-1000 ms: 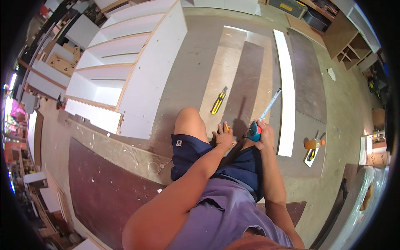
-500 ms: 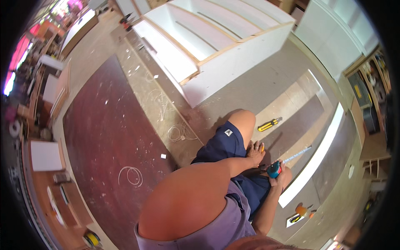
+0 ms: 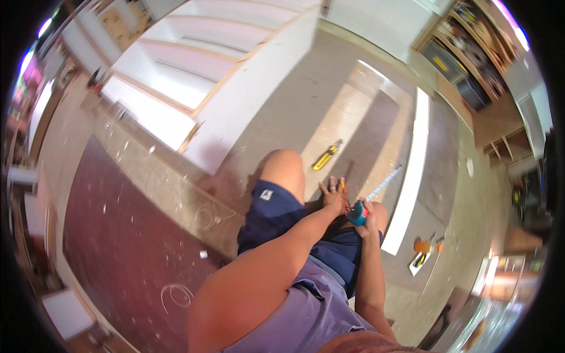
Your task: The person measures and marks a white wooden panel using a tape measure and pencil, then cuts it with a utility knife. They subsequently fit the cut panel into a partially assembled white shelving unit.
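Two tools are held left of the white strip (image 3: 412,176): from afar, I see the right hand (image 3: 371,220) wrapped around the tape measure (image 3: 356,213), the left hand (image 3: 335,202) half-open, a pencil (image 3: 342,185) between its fingers. I'd brace the tape measure, keeping its blade (image 3: 385,181) straight.

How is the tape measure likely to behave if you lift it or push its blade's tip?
Its narrow blade runs out straight, so it seems fairly stiff, but may buckle if pushed at the tip. The chunky teal-and-red case suggests some weight for its size; with the blade extended, it would probably not roll freely.
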